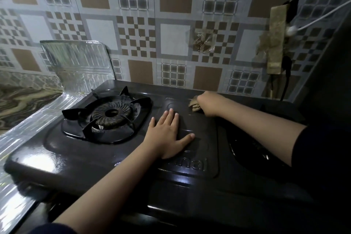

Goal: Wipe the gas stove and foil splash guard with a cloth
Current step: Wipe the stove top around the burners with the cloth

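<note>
While left hand (169, 135) lies flat on stove (76, 159), right hand (206, 103) grips cloth (194, 105)

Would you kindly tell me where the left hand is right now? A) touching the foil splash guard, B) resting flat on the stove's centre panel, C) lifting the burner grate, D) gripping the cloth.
B: the left hand lies flat, fingers straight, on the gas stove while the right hand holds the cloth.

Light: dim, cool indoor light
Glare: white streaks on the foil splash guard (79, 62) and the gas stove (62, 159) front left
Shadow: right side sinks into black
Distortion: wide-angle bending at edges
Focus: corners soft
</note>
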